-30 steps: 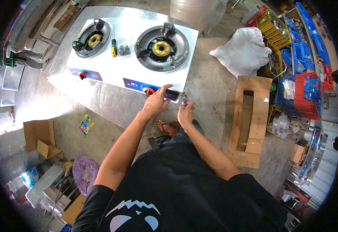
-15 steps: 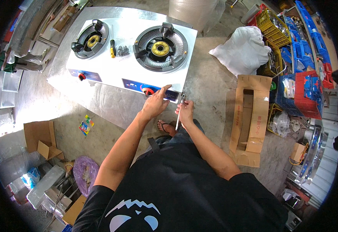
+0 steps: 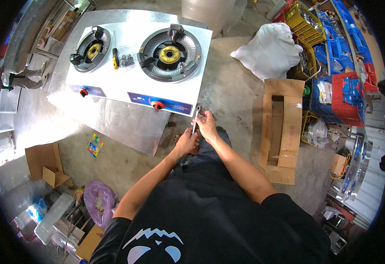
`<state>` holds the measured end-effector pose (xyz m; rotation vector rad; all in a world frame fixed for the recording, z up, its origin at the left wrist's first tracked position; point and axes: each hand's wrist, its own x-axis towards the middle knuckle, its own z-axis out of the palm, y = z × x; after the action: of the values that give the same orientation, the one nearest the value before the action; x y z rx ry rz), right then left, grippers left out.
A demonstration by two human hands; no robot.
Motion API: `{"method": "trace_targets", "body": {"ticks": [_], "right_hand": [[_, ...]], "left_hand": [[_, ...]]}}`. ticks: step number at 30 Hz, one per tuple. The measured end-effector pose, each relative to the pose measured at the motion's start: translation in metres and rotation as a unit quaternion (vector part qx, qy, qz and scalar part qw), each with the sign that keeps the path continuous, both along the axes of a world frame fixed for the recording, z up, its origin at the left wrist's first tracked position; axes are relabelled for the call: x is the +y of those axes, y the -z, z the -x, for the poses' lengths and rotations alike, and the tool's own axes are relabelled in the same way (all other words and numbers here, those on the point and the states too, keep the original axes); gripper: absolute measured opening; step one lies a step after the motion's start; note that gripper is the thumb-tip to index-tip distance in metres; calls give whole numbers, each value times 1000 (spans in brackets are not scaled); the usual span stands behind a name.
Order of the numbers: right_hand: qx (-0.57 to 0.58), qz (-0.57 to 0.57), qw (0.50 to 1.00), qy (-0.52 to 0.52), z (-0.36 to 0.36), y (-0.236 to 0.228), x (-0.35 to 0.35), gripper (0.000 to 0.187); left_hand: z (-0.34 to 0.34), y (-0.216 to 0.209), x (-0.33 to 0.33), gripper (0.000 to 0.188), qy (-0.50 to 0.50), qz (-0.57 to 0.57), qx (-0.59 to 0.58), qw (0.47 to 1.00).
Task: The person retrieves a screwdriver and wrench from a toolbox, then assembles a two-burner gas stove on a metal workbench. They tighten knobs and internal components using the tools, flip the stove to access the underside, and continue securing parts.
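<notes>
A white two-burner gas stove [image 3: 117, 77] lies on a metal-topped table, its blue panels and red knobs along the near edge. Off its near right corner, my right hand [image 3: 207, 127] is closed round a slim silver ratchet wrench [image 3: 198, 111], whose round head points away from me. My left hand [image 3: 186, 143] is closed at the wrench's lower end, its fingertips partly hidden. On the stove between the burners are a yellow-and-black screwdriver [image 3: 115, 59] and a clear bag of small dark parts [image 3: 127, 60].
The metal table [image 3: 126, 121] reaches out under the stove. To the right on the floor lie an open cardboard box [image 3: 288, 145] and a white sack [image 3: 269, 50]. Yellow crates [image 3: 305, 26] and blue bins line the right side. At left are cardboard [image 3: 42, 158] and a purple bag [image 3: 99, 202].
My left hand has left the stove's front panel and come down to the wrench's lower end. The right hand still holds the wrench. The view has shifted slightly.
</notes>
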<state>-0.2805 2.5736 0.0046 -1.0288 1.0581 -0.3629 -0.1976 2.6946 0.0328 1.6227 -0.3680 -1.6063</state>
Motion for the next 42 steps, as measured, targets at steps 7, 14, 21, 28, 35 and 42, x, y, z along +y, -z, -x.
{"method": "trace_targets", "body": {"ticks": [7, 14, 21, 28, 35, 42], "right_hand": [[173, 353, 892, -223, 11, -4, -48, 24], [185, 319, 810, -456, 1, -24, -98, 34], [146, 299, 796, -506, -3, -15, -115, 34], [117, 302, 820, -473, 1, -10, -112, 32], [93, 366, 811, -447, 5, -10, -109, 29], [160, 346, 779, -497, 1, -4, -106, 28]], "left_hand": [[7, 18, 3, 27, -32, -16, -76, 996], [22, 1, -1, 33, -58, -62, -112, 990], [28, -18, -10, 35, -10, -93, -252, 963], [29, -33, -20, 44, -50, -134, -267, 953], [15, -84, -54, 49, 75, -187, -376, 904], [-35, -121, -103, 45, 253, -64, -348, 901]]}}
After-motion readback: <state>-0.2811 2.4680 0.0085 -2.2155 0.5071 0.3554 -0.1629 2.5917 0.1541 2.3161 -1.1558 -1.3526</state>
